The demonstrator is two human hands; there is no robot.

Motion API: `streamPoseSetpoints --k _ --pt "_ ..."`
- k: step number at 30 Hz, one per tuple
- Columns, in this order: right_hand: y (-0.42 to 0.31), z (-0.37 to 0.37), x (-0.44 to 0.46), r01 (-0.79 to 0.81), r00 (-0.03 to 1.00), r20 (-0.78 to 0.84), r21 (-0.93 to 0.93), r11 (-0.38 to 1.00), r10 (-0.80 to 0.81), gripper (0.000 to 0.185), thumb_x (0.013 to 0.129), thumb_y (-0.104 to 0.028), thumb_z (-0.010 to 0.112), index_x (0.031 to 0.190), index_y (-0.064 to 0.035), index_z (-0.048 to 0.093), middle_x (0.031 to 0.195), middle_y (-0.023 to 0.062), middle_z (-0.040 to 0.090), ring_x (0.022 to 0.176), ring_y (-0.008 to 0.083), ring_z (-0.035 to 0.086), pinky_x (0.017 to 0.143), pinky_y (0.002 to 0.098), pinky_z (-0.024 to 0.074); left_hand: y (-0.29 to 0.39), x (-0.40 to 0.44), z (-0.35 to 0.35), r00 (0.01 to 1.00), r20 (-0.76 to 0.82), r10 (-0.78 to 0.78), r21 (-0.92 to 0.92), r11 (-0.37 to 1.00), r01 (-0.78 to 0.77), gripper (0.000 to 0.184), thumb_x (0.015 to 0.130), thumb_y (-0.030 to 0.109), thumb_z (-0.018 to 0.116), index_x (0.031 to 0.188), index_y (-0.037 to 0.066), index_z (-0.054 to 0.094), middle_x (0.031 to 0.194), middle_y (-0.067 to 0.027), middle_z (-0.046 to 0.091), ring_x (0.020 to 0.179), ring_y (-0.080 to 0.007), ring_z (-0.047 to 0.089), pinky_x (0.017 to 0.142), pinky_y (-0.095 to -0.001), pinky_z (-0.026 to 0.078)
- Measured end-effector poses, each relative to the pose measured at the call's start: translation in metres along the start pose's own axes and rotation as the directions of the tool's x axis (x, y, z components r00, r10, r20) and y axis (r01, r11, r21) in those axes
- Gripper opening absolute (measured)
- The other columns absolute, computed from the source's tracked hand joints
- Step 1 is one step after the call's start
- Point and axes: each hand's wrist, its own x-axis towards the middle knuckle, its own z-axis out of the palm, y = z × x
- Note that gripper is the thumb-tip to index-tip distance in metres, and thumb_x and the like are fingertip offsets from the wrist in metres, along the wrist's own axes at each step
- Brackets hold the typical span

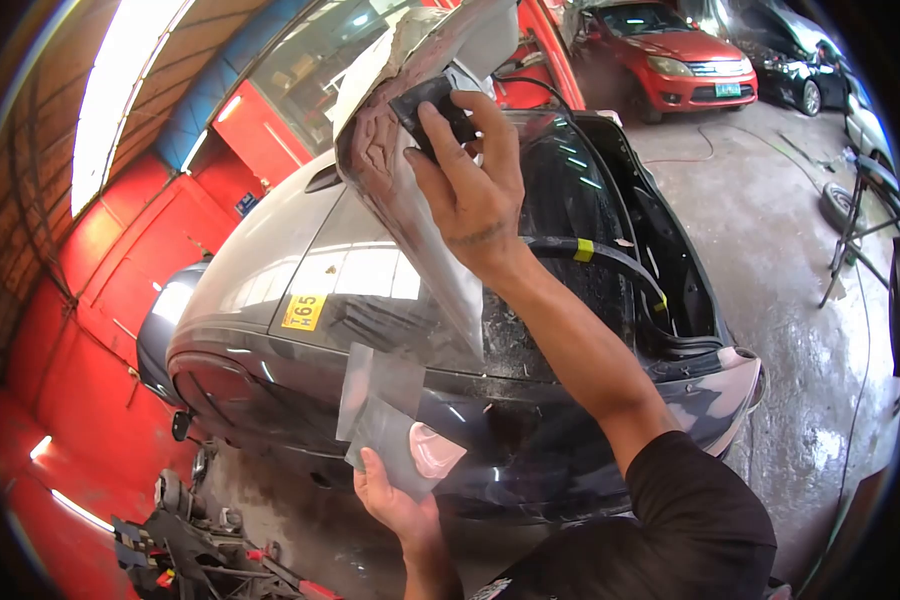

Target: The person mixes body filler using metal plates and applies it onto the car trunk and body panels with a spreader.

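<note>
My right hand (475, 180) is raised at the top middle, with its fingers pressed on a flat black spreader (410, 112). The spreader lies against a loose body panel (380, 150), whitish with brownish patches, which stands tilted over the dark car (240, 240). Lower down, my left hand (395, 500) grips the edge of a thin grey mixing board (385, 435), thumb on top. A glossy blob of pink putty (434, 451) sits on the board's right side. A clear greyish sheet (395, 380) shows just beyond the board; whether they are joined I cannot tell.
A black strip with yellow tape (584, 249) crosses the car's rear glass. Car parts (195, 540) lie piled at lower left. A red pickup (670, 60) stands at the back right, with a loose wheel (838, 205) and a metal stand (855, 235) nearer.
</note>
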Motion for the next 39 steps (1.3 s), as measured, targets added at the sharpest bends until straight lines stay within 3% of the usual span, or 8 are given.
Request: streamPoseSetpoints --k 12,18,21,24,28,34,39 --pt "0.0 0.013 0.005 0.022 0.998 -0.053 -0.133 0.991 -0.029 0.04 0.082 -0.007 0.084 0.121 -0.0031 0.075 0.128 0.0172 0.058 0.1 0.0286 0.06 0.072 0.0337 0.0532 -0.001 0.03 -0.012 0.997 0.078 -0.027 -0.05 0.998 0.031 0.039 0.109 0.026 0.055 0.128 -0.006 0.062 0.119 -0.0162 0.07 0.105 -0.0254 0.07 0.093 -0.0392 0.056" --pt "-0.019 0.013 0.004 0.063 0.997 0.048 -0.142 0.988 -0.057 0.039 0.082 -0.007 0.083 0.12 -0.0034 0.076 0.126 0.0173 0.058 0.099 0.0286 0.06 0.073 0.0334 0.0519 -0.001 0.04 -0.012 0.994 0.103 -0.044 -0.089 0.995 0.053 0.033 0.108 0.026 0.058 0.122 -0.004 0.064 0.115 -0.0133 0.07 0.102 -0.0239 0.07 0.091 -0.0381 0.056" --pt "-0.015 0.007 0.0 0.089 0.996 0.003 -0.18 0.98 -0.09 0.038 0.083 -0.006 0.082 0.121 -0.0045 0.076 0.126 0.0173 0.057 0.099 0.0288 0.059 0.072 0.0343 0.0509 -0.003 0.046 -0.015 0.991 0.125 -0.047 -0.091 0.994 0.058 0.034 0.108 0.026 0.058 0.122 -0.004 0.064 0.115 -0.0134 0.07 0.102 -0.0239 0.07 0.09 -0.0381 0.056" --pt "-0.007 0.009 0.005 0.053 0.998 -0.027 -0.176 0.983 -0.058 0.038 0.083 -0.006 0.081 0.12 -0.0052 0.077 0.126 0.0167 0.057 0.1 0.0291 0.059 0.074 0.0348 0.0508 -0.006 0.05 -0.018 0.99 0.131 -0.048 -0.088 0.994 0.06 0.034 0.108 0.026 0.058 0.122 -0.004 0.063 0.115 -0.0134 0.07 0.103 -0.0239 0.07 0.09 -0.0381 0.056" --pt "-0.015 0.013 0.005 0.09 0.995 0.053 -0.193 0.977 -0.081 0.037 0.083 -0.006 0.082 0.119 -0.0049 0.077 0.125 0.0162 0.057 0.103 0.0293 0.059 0.072 0.034 0.0523 -0.007 0.052 -0.018 0.989 0.145 -0.043 -0.09 0.994 0.056 0.035 0.108 0.027 0.057 0.123 -0.004 0.063 0.115 -0.0134 0.07 0.102 -0.0236 0.07 0.09 -0.038 0.056" --pt "-0.006 0.01 0.006 0.092 0.995 -0.007 -0.196 0.976 -0.096 0.036 0.083 -0.007 0.081 0.119 -0.0059 0.077 0.127 0.0152 0.057 0.102 0.0285 0.058 0.073 0.0334 0.0506 -0.007 0.054 -0.018 0.987 0.154 -0.046 -0.09 0.994 0.061 0.035 0.109 0.027 0.057 0.123 -0.004 0.063 0.116 -0.0128 0.07 0.103 -0.023 0.069 0.091 -0.0377 0.055" --pt "-0.013 0.007 0.003 0.124 0.991 0.077 -0.166 0.978 -0.112 0.037 0.083 -0.008 0.081 0.12 -0.0055 0.077 0.127 0.015 0.057 0.103 0.0289 0.057 0.072 0.0333 0.0513 -0.009 0.053 -0.019 0.987 0.152 -0.052 -0.102 0.992 0.068 0.034 0.109 0.027 0.057 0.124 -0.003 0.063 0.116 -0.0124 0.07 0.103 -0.0229 0.069 0.091 -0.0375 0.055"
